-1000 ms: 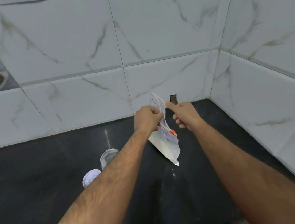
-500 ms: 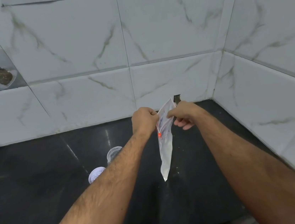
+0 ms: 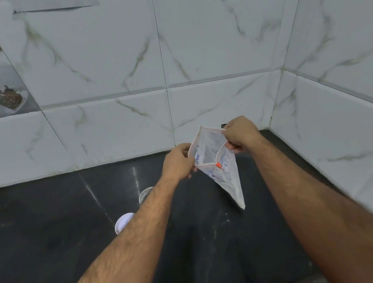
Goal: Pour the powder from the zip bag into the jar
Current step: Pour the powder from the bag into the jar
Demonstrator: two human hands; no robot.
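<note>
The black countertop [image 3: 50, 228] runs into a corner of white marbled wall tiles [image 3: 215, 43]. Above it the zip bag [image 3: 222, 172] hangs in mid-air, clear of the surface. Half a second ago its mouth was pinched flat; it now gapes wide, with the orange slider [image 3: 218, 165] at the near end of the track. The left hand [image 3: 178, 163] pinches the near-left lip, and the right hand [image 3: 238, 135] pinches the far lip, both closed on the bag. The powder is hard to make out; it probably sits in the lower corner. The jar [image 3: 145, 193] stands open on the countertop, partly hidden by the left forearm, with its lid [image 3: 123, 223] just beside it. Opening appears complete; pouring has not begun.
</note>
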